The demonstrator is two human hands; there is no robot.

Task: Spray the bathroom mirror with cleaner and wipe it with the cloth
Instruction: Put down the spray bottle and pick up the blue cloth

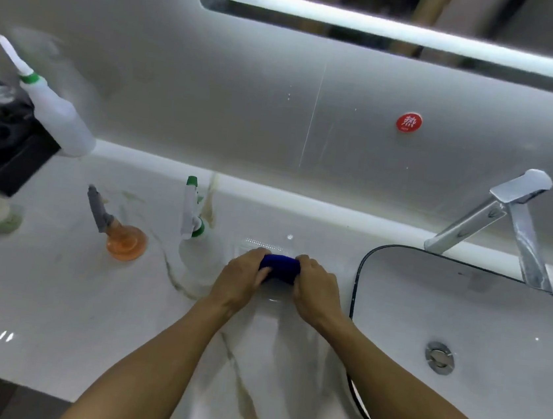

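Cloth gathered, mirror not yet sprayed.
I bunch the blue cloth over the bench, left hand and right hand fingers curled round it; next I reach for the spray bottle.

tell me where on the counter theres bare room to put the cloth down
Bare marble lies on the countertop near its front edge, left of the forearms and in front of the orange bottle. The back left is crowded: spray bottle, white bottle, black tray. Both hands grip the blue cloth.

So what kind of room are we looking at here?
Most likely a bathroom: a white basin with a chrome tap set on a marble-look counter, and a lit mirror on the wall above.
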